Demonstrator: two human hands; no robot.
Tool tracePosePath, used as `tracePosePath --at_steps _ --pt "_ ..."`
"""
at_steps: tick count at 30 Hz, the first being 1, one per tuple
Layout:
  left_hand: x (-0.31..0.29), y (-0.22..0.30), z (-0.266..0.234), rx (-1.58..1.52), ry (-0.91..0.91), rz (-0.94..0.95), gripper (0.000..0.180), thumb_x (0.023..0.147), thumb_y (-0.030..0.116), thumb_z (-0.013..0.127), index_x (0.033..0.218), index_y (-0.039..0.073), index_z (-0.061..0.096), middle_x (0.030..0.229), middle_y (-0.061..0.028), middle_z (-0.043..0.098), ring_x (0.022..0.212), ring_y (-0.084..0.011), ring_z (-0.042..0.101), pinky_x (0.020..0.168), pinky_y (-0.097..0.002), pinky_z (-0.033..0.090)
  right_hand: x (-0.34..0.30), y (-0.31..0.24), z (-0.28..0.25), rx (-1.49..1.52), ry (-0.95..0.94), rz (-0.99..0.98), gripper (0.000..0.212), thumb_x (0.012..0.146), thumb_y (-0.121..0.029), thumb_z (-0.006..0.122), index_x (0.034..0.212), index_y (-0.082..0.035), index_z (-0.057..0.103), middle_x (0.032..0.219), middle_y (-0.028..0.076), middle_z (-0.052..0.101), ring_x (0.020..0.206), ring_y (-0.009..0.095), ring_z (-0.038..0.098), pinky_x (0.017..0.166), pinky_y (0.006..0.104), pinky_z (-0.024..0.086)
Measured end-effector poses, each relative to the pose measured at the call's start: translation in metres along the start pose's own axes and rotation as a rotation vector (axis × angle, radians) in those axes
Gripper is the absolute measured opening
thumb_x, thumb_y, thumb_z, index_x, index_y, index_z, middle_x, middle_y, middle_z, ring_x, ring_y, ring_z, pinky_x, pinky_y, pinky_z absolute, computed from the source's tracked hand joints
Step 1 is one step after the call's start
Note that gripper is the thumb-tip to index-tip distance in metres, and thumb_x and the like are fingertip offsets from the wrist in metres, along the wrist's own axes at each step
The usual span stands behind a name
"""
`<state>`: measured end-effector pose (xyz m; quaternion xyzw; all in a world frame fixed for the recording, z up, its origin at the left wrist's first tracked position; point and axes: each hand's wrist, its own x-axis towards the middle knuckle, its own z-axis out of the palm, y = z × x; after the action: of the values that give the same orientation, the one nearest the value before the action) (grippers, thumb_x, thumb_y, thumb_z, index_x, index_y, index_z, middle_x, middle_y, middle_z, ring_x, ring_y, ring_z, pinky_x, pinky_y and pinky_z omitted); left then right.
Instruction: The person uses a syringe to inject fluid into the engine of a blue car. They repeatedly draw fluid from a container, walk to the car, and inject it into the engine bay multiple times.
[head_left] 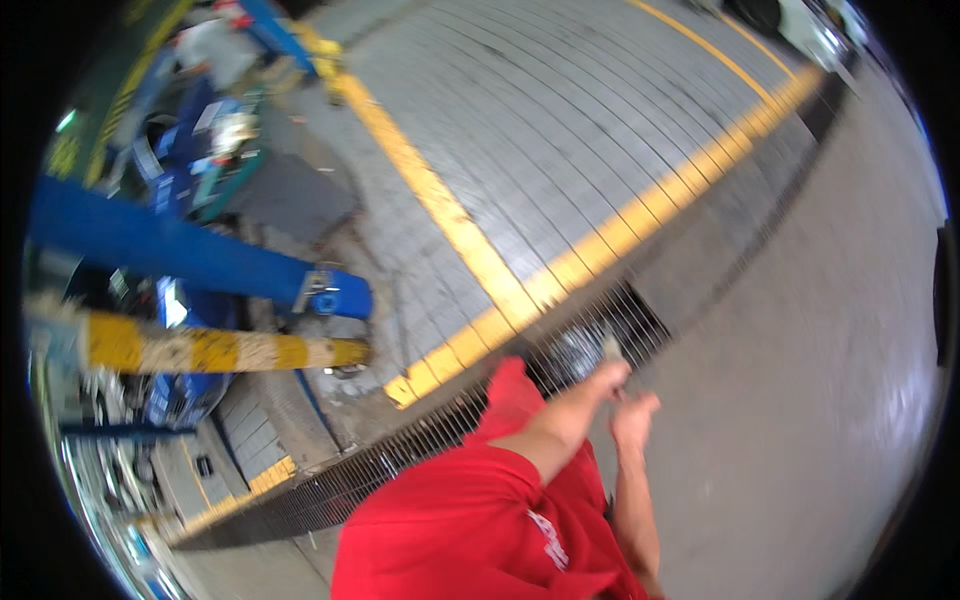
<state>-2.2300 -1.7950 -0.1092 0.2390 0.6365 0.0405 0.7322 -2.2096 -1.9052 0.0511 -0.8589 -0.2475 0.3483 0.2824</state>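
My left hand (608, 379) is closed, reaching forward over the floor drain. A short, pale grey, narrow object (611, 347) sticks out past its fingers, too blurred to name. Close beside it on the right, my right hand (631, 420) has its fingers curled. Whatever it may hold between the two hands is hidden. Beyond my left hand, a shiny, whitish, crumpled-looking patch (573, 353) shows at the dark drain opening (636, 315). I cannot tell whether it is wet or plastic. Red clothing covers my upper arm and body.
A slatted drain grate (400, 455) runs along a yellow-edged, grey tiled bay (520, 130). Left stand a blue post (170, 240) and a yellow-and-white striped post (230, 352). Smooth grey floor (790, 400) lies right. Part of a white vehicle (815, 40) shows at the far right.
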Motion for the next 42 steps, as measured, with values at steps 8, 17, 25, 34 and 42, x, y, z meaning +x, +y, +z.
tracePosePath --at_steps 8,17,25,34,42 --pt "-0.045 -0.016 0.030 0.022 -0.217 0.355 0.040 0.099 0.041 0.069 0.113 0.004 0.071 0.096 -0.0112 0.072 0.077 -0.0282 0.069 0.066 -0.0506 0.056 -0.002 -0.026 -0.019 0.048 0.237 0.017 0.036 0.104 -0.016 0.053 0.131 0.007 0.041 0.118 0.039 0.065 0.109 0.054 0.067 0.096 0.0609 0.049" --pt "-0.125 0.061 0.079 0.302 -0.260 0.104 0.045 0.103 0.044 0.070 0.124 0.003 0.071 0.106 -0.0101 0.075 0.090 -0.0258 0.072 0.076 -0.0520 0.061 0.098 0.081 -0.029 0.261 0.327 -0.041 0.028 0.103 -0.015 0.054 0.120 0.001 0.037 0.086 0.024 0.065 0.056 0.030 0.065 0.045 0.0456 0.050" --pt "-0.093 0.040 0.073 0.226 -0.138 -0.016 0.036 0.106 0.045 0.060 0.115 0.010 0.067 0.097 -0.0100 0.073 0.079 -0.0236 0.072 0.069 -0.0486 0.063 -0.049 -0.033 -0.121 0.122 0.211 -0.024 0.029 0.102 -0.009 0.056 0.124 0.005 0.044 0.106 0.035 0.068 0.095 0.051 0.071 0.088 0.0573 0.055" --pt "-0.007 -0.050 0.094 -0.141 -0.567 -0.064 0.034 0.109 0.038 0.055 0.114 0.008 0.069 0.106 -0.0134 0.074 0.090 -0.0328 0.073 0.077 -0.0511 0.061 0.000 -0.005 -0.094 0.132 0.271 0.154 0.035 0.102 -0.020 0.064 0.122 0.004 0.050 0.120 0.038 0.067 0.115 0.054 0.067 0.102 0.0597 0.051" --pt "-0.050 -0.032 0.080 0.230 -0.172 -0.060 0.047 0.102 0.046 0.065 0.125 0.006 0.064 0.100 -0.0165 0.072 0.074 -0.0325 0.071 0.059 -0.0516 0.059 -0.033 0.020 -0.102 0.041 0.085 0.059 0.037 0.102 -0.016 0.058 0.127 0.006 0.044 0.110 0.041 0.068 0.105 0.058 0.068 0.093 0.0608 0.053"
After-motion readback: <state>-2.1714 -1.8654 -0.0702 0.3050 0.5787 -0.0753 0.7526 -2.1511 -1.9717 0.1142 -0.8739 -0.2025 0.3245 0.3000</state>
